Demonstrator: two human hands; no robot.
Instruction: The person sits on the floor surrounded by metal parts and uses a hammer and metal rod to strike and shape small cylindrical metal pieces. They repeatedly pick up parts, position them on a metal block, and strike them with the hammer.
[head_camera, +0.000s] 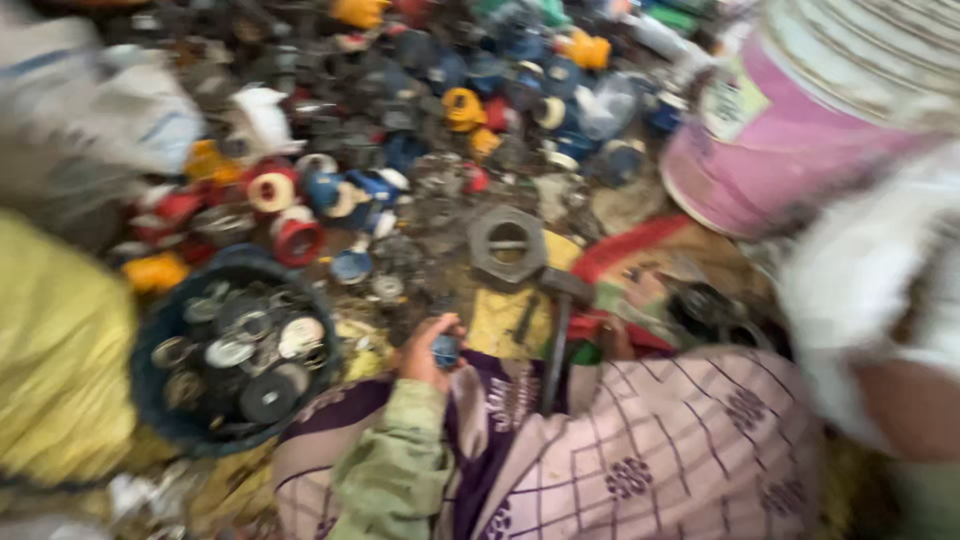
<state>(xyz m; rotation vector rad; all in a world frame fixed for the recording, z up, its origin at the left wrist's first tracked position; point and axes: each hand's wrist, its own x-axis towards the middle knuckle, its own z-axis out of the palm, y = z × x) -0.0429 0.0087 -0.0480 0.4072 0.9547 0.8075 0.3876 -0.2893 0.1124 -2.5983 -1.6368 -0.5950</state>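
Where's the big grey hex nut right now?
In the head view, the grey hex nut lies near the middle of the scrap pile, just above the hammer and up-right of the left hand, with the dark bowl off to its lower left.

Even, diffuse daylight, no hard shadows, heavy motion blur throughout, smearing strongest toward 9 and 3 o'clock, pink bucket (790, 130) at 2 o'clock washed pale, centre least blurred.

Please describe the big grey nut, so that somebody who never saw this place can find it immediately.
Start at the large pink bucket at the upper right, then look left and slightly down, to the middle of the cluttered pile. The grey hexagonal nut lies there flat, just above a hammer. Its neighbours are small coloured round caps; it alone is large, dull grey and six-sided.
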